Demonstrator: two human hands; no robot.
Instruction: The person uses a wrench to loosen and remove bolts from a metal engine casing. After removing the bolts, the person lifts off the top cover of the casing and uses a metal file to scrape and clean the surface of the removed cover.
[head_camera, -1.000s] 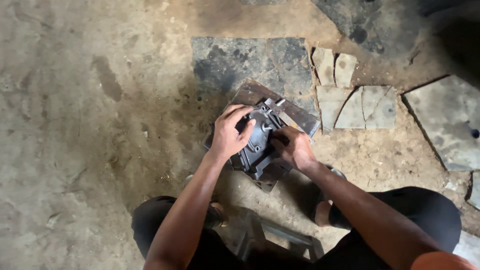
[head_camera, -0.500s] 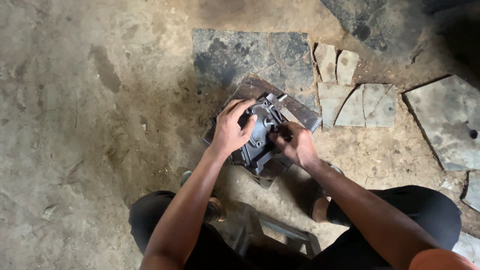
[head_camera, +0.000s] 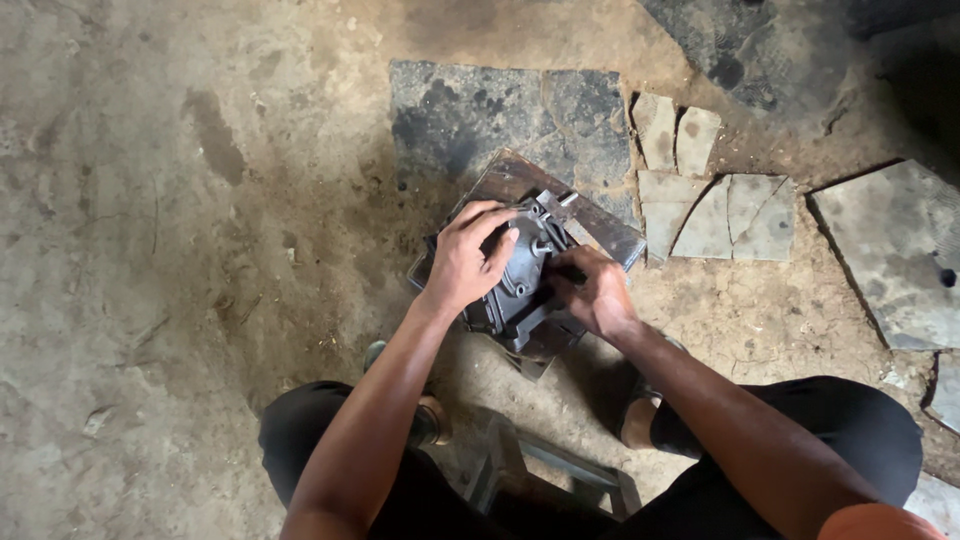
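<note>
From the head view, a dirt floor (head_camera: 170, 250) fills most of the scene, stained and cracked, with a dark stone slab (head_camera: 480, 115) set into it and a cluster of pale broken tile pieces (head_camera: 715, 195) just to the right of that. A larger grey slab (head_camera: 895, 245) lies well apart at the far right. Near the middle, a rusty metal plate (head_camera: 590, 215) rests on the floor, and on it sits a dark grey metal casting (head_camera: 520, 285), tilted along the plate's diagonal. Below it, between the person's knees, part of a small metal stool frame (head_camera: 560, 470) shows. The left hand (head_camera: 470, 260) lies over the casting's left side, fingers spread and curled across its top edge, pressing on it. The right hand (head_camera: 595, 290) is closed in a loose fist at the casting's right edge, gripping some part there; what it pinches is hidden by the fingers. Both forearms reach in from below.
</note>
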